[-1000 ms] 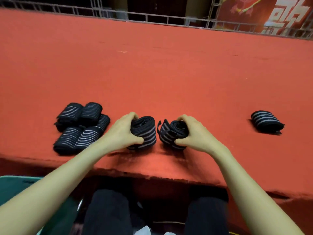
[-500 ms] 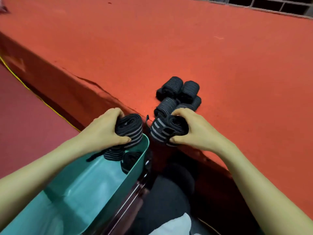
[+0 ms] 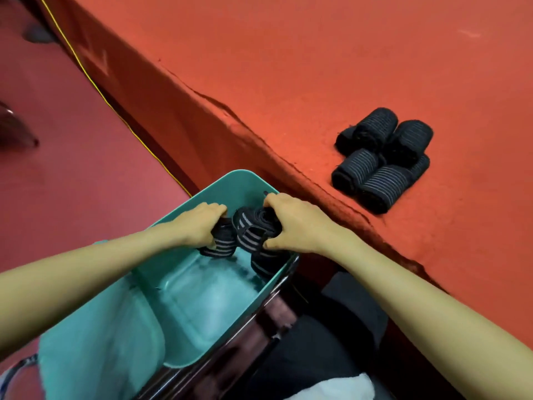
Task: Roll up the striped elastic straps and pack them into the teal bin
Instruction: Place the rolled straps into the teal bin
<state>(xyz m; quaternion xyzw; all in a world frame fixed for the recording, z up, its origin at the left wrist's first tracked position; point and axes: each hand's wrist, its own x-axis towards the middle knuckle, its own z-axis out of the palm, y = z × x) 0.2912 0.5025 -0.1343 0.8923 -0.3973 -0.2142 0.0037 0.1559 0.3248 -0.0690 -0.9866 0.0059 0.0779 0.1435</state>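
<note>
Both hands reach into the far end of the teal bin (image 3: 184,307), which stands below the red table's edge. My left hand (image 3: 199,223) grips a rolled black strap with grey stripes (image 3: 222,243). My right hand (image 3: 291,226) grips a second rolled strap (image 3: 253,232) right beside the first. Another dark roll (image 3: 268,264) lies in the bin under my right hand. A pile of several rolled striped straps (image 3: 380,160) sits on the red table (image 3: 317,67) to the right of the bin.
The table's front edge (image 3: 259,140) runs diagonally just past the bin. A yellow cord (image 3: 115,111) lies along the red floor at left. The bin rests on a dark shiny frame (image 3: 230,350). My dark-clothed legs are at the bottom right.
Both hands carried their rolls off the table edge and down into the bin. The view swung left and down, so the pile of rolls now lies to the right.
</note>
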